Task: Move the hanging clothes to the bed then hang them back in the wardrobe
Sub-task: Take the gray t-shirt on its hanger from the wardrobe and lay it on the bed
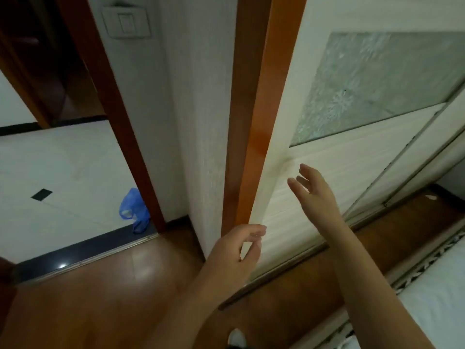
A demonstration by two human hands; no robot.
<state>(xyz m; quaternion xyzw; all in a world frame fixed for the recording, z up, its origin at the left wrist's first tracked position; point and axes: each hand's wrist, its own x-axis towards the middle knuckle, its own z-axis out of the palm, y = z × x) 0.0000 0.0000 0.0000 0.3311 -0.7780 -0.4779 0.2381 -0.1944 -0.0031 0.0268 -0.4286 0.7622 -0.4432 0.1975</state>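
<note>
The wardrobe's cream sliding door point(334, 157) with a frosted glass panel point(382, 86) stands shut in front of me, so no hanging clothes show. My left hand point(239, 250) is by the door's left edge, beside the orange wooden frame point(261, 127), fingers loosely curled and holding nothing. My right hand point(314, 190) is raised in front of the door panel, fingers spread, empty. A corner of the bed point(437, 298) with white bedding shows at the lower right.
A white wall corner point(201, 122) with a light switch point(127, 22) stands left of the wardrobe. Further left an open doorway leads onto a white tiled floor with a blue plastic bag point(133, 210). Brown wooden floor point(113, 298) lies below me.
</note>
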